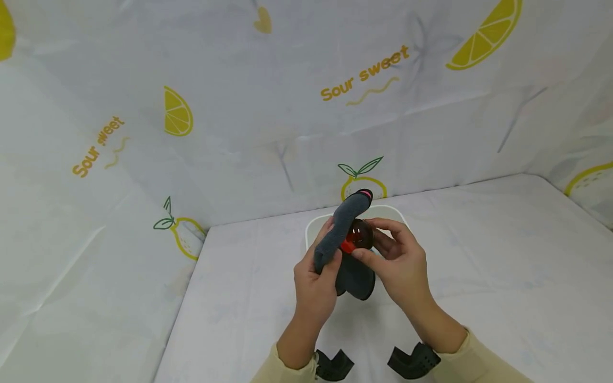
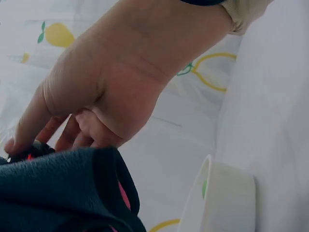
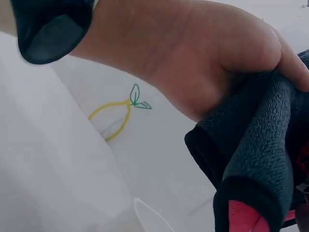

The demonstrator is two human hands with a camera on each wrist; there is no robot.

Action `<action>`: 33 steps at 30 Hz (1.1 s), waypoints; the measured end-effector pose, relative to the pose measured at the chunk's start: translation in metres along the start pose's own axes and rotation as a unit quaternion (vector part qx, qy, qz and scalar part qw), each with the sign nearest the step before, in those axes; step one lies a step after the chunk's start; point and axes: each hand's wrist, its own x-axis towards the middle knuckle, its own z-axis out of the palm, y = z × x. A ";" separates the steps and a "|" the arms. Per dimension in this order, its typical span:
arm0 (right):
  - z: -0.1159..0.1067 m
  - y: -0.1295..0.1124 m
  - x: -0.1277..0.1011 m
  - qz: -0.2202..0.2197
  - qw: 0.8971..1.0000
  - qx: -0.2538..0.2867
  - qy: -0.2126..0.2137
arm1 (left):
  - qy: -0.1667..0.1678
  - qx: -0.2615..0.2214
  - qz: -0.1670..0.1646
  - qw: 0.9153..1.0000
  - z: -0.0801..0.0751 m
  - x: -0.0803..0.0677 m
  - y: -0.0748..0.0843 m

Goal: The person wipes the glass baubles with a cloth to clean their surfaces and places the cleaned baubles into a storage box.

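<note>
My left hand (image 1: 313, 282) grips a folded dark grey cloth (image 1: 337, 234) with its thumb on the near side. This cloth has black edging, and pink shows on its other face in the right wrist view, where the cloth (image 3: 256, 145) hangs in folds. Between thumb and fingers, my right hand (image 1: 404, 266) holds a glossy dark red ball (image 1: 360, 235) against the cloth. Part of the ball is hidden behind the upper fold. Both hands are raised in front of a white container (image 1: 390, 214).
The container stands on a white-covered table (image 1: 479, 255), and something green shows inside it in the left wrist view. A lemon-print sheet (image 1: 268, 154) hangs behind and to the left of the table. Black bands (image 1: 414, 361) sit at both wrists.
</note>
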 end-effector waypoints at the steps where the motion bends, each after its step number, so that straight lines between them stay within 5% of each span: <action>1: 0.000 -0.001 0.000 0.018 1.000 0.007 0.009 | -0.002 0.001 0.007 1.000 0.000 0.000 -0.001; 5: -0.001 -0.003 0.002 0.066 0.997 0.021 0.028 | -0.008 0.008 0.032 0.999 0.001 0.000 -0.002; 10: -0.001 -0.003 0.003 0.094 0.995 0.046 0.003 | -0.011 0.014 0.037 0.999 0.000 -0.001 -0.002; 18: -0.001 -0.003 0.002 0.073 0.995 0.053 -0.033 | -0.012 0.017 0.035 0.999 0.000 0.000 -0.001; 33: 0.004 0.000 -0.003 0.016 0.999 -0.032 -0.040 | -0.015 -0.011 -0.006 1.000 0.002 -0.002 0.002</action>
